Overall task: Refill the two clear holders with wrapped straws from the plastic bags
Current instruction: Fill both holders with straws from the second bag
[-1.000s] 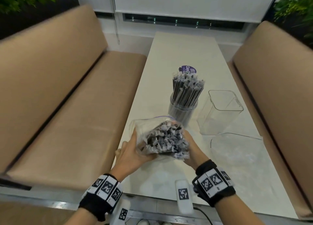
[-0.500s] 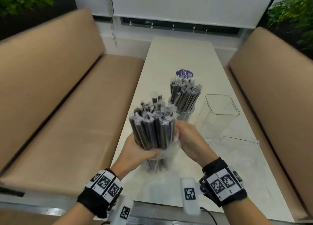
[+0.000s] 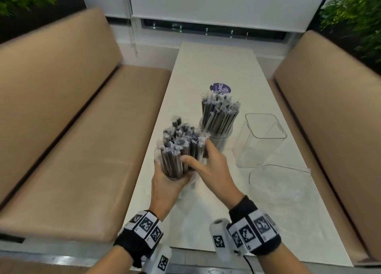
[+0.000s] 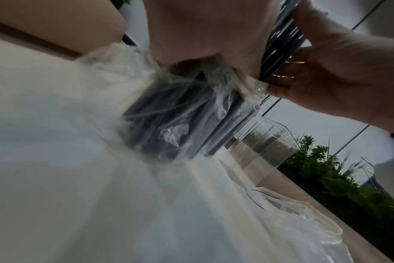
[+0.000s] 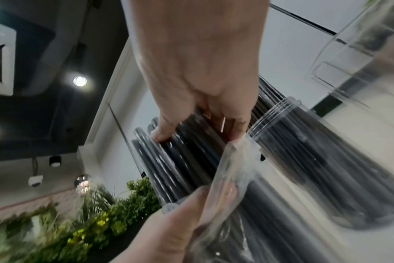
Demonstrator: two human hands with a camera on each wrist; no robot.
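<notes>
My left hand grips a clear plastic bag from below. An upright bundle of dark wrapped straws sticks out of the bag's top. My right hand grasps the bundle's upper part, thumb in front and fingers behind, which the right wrist view shows with fingers among the straws. Just behind stands a round clear holder packed with wrapped straws. To its right a square clear holder stands empty.
An empty, crumpled plastic bag lies on the white table in front of the square holder. A purple round sticker lies behind the round holder. Tan cushioned benches flank both long sides of the table.
The bagged bundle went from lying across my hands to standing upright. The bag has slipped down off the straw tops. My right hand has shifted from the bag to the exposed straws.
</notes>
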